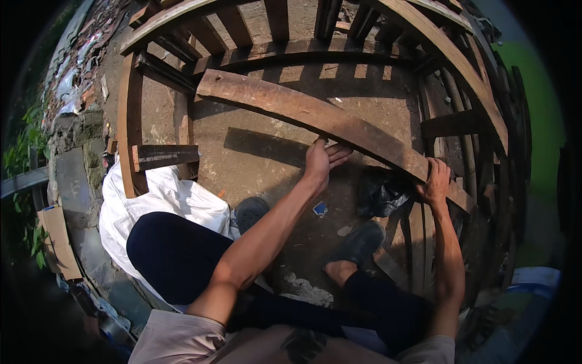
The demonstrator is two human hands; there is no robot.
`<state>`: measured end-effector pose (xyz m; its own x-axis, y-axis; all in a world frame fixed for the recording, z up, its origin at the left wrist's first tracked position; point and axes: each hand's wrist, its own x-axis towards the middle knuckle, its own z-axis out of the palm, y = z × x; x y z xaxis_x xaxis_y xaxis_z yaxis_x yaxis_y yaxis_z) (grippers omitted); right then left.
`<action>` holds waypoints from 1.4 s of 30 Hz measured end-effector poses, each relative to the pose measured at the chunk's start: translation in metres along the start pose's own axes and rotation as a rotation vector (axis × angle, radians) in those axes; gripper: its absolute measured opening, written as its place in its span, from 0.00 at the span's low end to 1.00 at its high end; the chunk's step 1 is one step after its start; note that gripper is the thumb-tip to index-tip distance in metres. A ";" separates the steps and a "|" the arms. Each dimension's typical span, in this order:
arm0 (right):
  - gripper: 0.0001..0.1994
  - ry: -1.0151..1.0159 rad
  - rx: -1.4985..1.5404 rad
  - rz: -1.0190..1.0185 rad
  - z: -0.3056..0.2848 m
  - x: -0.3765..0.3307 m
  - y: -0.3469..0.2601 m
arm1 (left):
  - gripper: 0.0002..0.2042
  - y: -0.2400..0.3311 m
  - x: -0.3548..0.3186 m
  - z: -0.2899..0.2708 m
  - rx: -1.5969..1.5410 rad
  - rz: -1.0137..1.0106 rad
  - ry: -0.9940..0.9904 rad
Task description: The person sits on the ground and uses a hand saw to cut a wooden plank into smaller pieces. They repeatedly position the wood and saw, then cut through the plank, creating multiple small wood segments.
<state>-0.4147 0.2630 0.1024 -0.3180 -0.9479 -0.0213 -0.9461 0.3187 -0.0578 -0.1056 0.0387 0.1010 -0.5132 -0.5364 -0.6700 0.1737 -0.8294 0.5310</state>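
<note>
A long, worn wooden plank (291, 108) slants above the ground, its far end up to the left and its near end down to the right. My left hand (321, 162) holds it from below at mid-length, thumb hidden under the edge and fingers partly stretched along its near side. Closer to the right end, my right hand (435, 182) grips the plank with its fingers over the top. Around the plank stands a slatted wooden frame (130, 121), with a short wooden block (167, 156) sticking inward from its left upright.
A white sack (176, 197) lies beside my left knee. Near my right foot are a black plastic bag (383, 195) and loose wood strips (418, 242). A broken block wall (76, 176) and rubble (82, 67) border the left; stacked timber (485, 194) stands at right.
</note>
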 end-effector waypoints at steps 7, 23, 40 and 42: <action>0.33 -0.142 0.017 -0.008 -0.121 0.002 -0.081 | 0.28 0.040 -0.084 -0.028 0.115 -0.199 0.324; 0.32 -0.461 0.256 0.135 -0.411 -0.267 -0.071 | 0.17 -0.041 -0.457 0.162 0.572 -0.186 0.412; 0.35 -0.374 0.103 -0.034 -0.471 -0.299 -0.017 | 0.15 -0.212 -0.668 0.109 0.071 -0.237 0.953; 0.36 -0.408 0.099 -0.044 -0.494 -0.292 -0.004 | 0.17 -0.237 -0.680 0.092 0.058 -0.289 0.997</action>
<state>-0.3483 0.5378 0.6020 -0.2080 -0.8883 -0.4094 -0.9413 0.2956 -0.1631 0.1253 0.6143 0.4789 0.4040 -0.2254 -0.8866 0.1004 -0.9524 0.2879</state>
